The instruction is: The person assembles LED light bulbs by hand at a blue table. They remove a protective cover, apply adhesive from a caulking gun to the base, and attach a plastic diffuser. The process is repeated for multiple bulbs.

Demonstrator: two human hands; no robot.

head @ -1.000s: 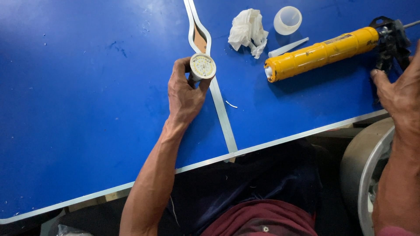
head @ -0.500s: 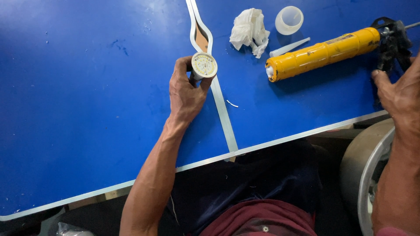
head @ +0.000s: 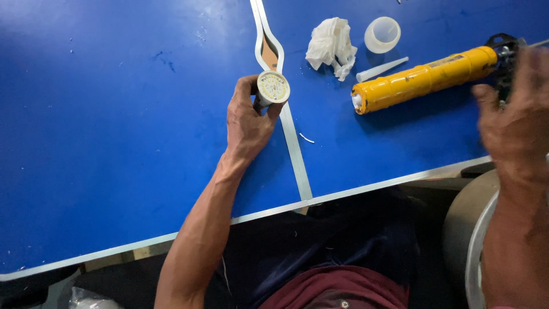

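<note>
My left hand point(head: 247, 121) grips a round white lamp base point(head: 272, 88) with a disc of small yellow dots facing up, held upright on the blue table point(head: 114, 131) beside the white seam strip point(head: 293, 149). My right hand point(head: 512, 123) is blurred at the right edge, fingers spread, holding nothing, just in front of the black handle point(head: 503, 54) of a yellow caulking gun point(head: 423, 79) that lies on the table.
A crumpled white tissue point(head: 331, 46), a translucent white cap point(head: 382, 34) and a white nozzle tip point(head: 382, 68) lie near the gun's front. A grey round object point(head: 466, 229) sits below the table edge at right.
My right hand has risen from the table's right edge toward the caulking gun's handle. My left hand with the lamp base has stayed put.
</note>
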